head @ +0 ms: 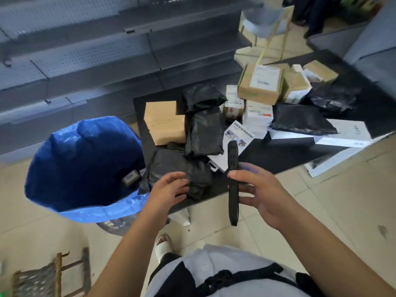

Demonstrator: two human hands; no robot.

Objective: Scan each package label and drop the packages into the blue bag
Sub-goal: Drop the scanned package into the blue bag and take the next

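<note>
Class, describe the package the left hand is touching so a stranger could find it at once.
Start at the blue bag; the black table stands beside it. On the table's near corner lies a crumpled black plastic package under the left hand, the black parcel nearest the bag.

One blue bag (85,168), one black scanner (233,183), two hands, about five black bagged packages, several brown boxes, some white ones.

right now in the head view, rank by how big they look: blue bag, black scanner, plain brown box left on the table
1. blue bag, clearly largest
2. plain brown box
3. black scanner in the right hand; nearer the camera, so its rank against the box is unsure
</note>
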